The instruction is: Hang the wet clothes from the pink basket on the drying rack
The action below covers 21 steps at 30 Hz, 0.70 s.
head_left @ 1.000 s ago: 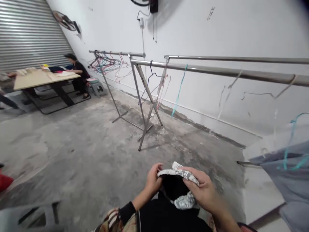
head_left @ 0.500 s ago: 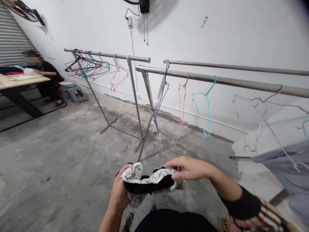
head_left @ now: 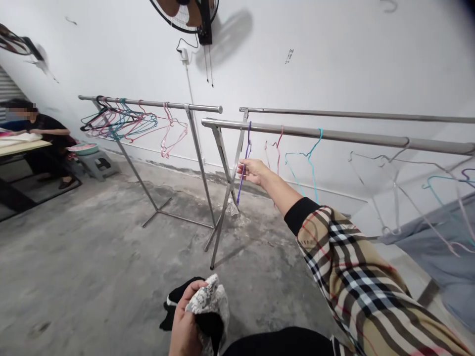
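Hanger [head_left: 240, 187] at my right hand [head_left: 256, 171], cloth [head_left: 208, 297] in my left hand [head_left: 184, 324].
I grip the cloth low in front; the purple hanger hangs on the rail [head_left: 334, 135], and I cannot tell whether my right hand is closed on it.

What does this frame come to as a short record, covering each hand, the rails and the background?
Left hand: holds black-and-white cloth, bunched
Right hand: arm extended, fingers at purple hanger; firmness of grip unclear
Near rail: bears the purple hanger, then pink hanger and turquoise hanger to its right, more beyond
Far rail: several hangers, mostly bunched toward its left end
Background: person seated at table; basin on stool
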Available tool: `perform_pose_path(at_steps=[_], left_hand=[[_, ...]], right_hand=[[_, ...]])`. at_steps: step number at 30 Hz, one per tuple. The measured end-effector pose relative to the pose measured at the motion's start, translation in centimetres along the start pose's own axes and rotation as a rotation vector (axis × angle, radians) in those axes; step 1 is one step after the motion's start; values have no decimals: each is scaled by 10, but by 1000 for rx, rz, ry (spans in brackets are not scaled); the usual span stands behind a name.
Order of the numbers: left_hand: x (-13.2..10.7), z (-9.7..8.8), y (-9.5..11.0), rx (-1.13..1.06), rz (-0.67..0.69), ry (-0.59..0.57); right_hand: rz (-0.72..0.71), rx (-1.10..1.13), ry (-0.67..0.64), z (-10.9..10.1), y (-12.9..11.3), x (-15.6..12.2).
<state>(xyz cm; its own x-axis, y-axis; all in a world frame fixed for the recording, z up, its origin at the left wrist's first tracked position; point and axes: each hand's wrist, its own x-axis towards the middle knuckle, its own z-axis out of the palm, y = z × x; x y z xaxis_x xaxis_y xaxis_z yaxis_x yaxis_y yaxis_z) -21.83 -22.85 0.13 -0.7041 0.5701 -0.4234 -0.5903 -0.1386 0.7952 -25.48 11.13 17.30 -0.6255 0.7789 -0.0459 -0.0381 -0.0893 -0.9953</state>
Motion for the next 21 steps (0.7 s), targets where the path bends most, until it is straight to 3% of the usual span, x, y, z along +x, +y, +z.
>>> perform_pose_path(at_steps=[4,8,13,21], left_hand=[[1,-4,-1,22,-15,20],[4,-5,-6,32,-46,21],[3,7,-11,82,-83,-31],[-8,55,-25,188,-124,-104]], right_hand=[[-10,70,123,-14,5,-3],[-51,120,206,-52,8,-20],[-102,117,269,-127,8,-46],[-135,38,429,-260,0,-103]])
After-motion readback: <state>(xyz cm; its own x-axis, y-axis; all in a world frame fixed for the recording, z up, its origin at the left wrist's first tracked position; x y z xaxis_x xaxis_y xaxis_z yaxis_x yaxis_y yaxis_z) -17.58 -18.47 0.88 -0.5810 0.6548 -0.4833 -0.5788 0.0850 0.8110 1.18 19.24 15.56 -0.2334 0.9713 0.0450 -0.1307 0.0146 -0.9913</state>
